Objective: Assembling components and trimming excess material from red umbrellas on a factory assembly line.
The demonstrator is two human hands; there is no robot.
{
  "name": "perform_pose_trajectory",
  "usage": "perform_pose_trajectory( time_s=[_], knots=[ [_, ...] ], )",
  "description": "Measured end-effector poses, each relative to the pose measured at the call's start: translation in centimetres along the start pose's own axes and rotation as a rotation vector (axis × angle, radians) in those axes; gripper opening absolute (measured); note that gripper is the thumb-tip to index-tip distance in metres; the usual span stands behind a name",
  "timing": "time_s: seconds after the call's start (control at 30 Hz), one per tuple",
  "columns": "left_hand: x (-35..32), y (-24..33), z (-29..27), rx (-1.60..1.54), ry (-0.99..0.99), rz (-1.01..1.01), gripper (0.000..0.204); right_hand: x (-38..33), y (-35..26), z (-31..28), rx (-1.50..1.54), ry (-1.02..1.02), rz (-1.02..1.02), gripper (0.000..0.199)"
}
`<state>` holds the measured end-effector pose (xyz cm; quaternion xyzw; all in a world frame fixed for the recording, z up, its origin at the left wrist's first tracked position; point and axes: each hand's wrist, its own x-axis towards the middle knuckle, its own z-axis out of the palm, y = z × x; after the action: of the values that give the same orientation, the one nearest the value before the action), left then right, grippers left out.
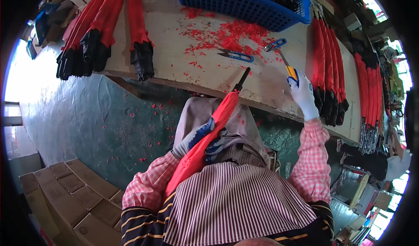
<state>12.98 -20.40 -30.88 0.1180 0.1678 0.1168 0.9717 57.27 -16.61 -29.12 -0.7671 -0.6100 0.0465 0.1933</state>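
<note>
My left hand [198,136], in a white and blue work glove, is wrapped round a folded red umbrella [192,158]. The umbrella lies slanted over my lap, and its black shaft end [242,78] points up to the table edge. My right hand [302,94], gloved the same way, is closed on a yellow-handled tool [291,73] with a slim metal shaft. Whether that shaft is a blade cannot be made out. It reaches over the table near two blue-handled thread snips, one lying flat [238,55], the other [276,44] farther right.
Red scraps [235,35] litter the table [170,67] in front of a blue plastic basket [244,5] of dark parts. Folded red-and-black umbrellas lie at the left [102,27] and the right [327,62], overhanging the edge. Brown cartons [83,198] stand on the floor at lower left.
</note>
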Motion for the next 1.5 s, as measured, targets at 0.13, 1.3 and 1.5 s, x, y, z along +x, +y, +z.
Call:
perform_pose_trajectory(
  time_s=[0.13, 1.3, 1.5],
  knots=[
    [0.2, -0.3, -2.2, -0.331, -0.14, -0.039, 0.059, -4.9, -8.2, -1.4, 0.17, -0.228, -0.27, 0.035],
    [-0.5, -0.3, 1.2, 1.784, 0.575, 0.469, 0.045, -4.7, -17.5, -2.6, -0.28, -0.194, -0.489, 0.032],
    [-3.8, 1.8, 3.9, 1.563, 0.594, 0.63, 0.044, -1.2, -5.7, -2.4, -0.303, -0.119, 0.028, 0.04]
  ],
)
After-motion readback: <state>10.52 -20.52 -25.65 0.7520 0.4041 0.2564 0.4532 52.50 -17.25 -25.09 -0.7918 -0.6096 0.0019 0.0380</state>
